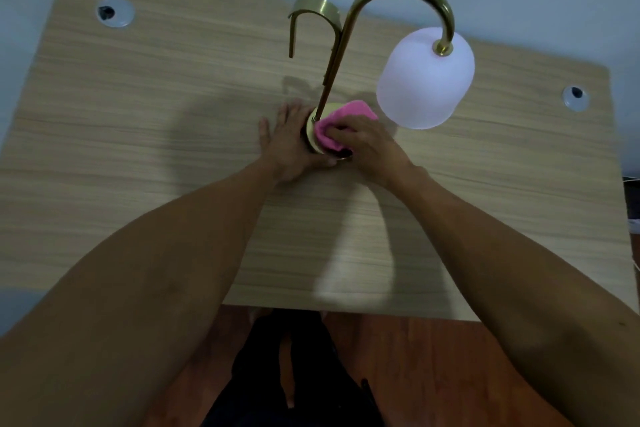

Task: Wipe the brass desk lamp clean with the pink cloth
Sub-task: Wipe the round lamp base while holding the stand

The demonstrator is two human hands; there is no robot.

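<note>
At the brass desk lamp (349,28) base, the right hand (367,146) clutches the bunched pink cloth (337,123) against it while the flat, empty left hand (289,146) steadies it; the stem probably comes next.

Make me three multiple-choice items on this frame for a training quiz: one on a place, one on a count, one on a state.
1. Where is the cloth?
A. on the lamp base
B. on the shade
C. on the floor

2. How many cable holes in the desk?
A. one
B. two
C. four

3. The left hand is:
A. lifted off the desk
B. holding the cloth
C. steadying the base

Key: 1 A, the right hand presses it there; 2 B, one near each far corner; 3 C, it rests against the base.
</note>
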